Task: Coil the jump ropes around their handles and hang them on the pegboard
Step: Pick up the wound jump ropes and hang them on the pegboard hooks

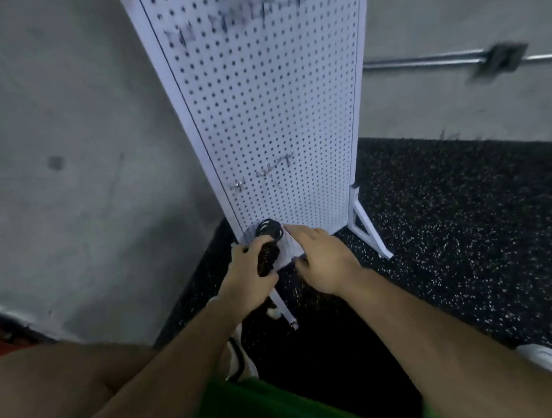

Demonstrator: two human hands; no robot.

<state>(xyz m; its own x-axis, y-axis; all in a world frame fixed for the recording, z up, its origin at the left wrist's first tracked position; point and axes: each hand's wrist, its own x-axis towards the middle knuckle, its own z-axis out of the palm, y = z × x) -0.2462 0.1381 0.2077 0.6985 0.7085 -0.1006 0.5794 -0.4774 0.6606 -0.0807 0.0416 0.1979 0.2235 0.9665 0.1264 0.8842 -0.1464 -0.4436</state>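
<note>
A white pegboard point(271, 108) stands upright on the floor before me, with metal hooks point(264, 174) low down and blurred dark hooks near its top. My left hand point(250, 272) grips a black jump rope point(268, 246), coiled around its handles, held against the bottom of the board. My right hand point(320, 258) lies just to the right of the coil, fingers bent, its fingertips at the rope and the board's lower edge. Whether it holds any rope is hidden.
The pegboard rests on white feet point(367, 230) on a black speckled rubber floor point(471, 223). A grey concrete wall point(59, 145) is behind and to the left. A metal conduit point(422, 61) runs along the right wall. My white shoes point(540, 357) show below.
</note>
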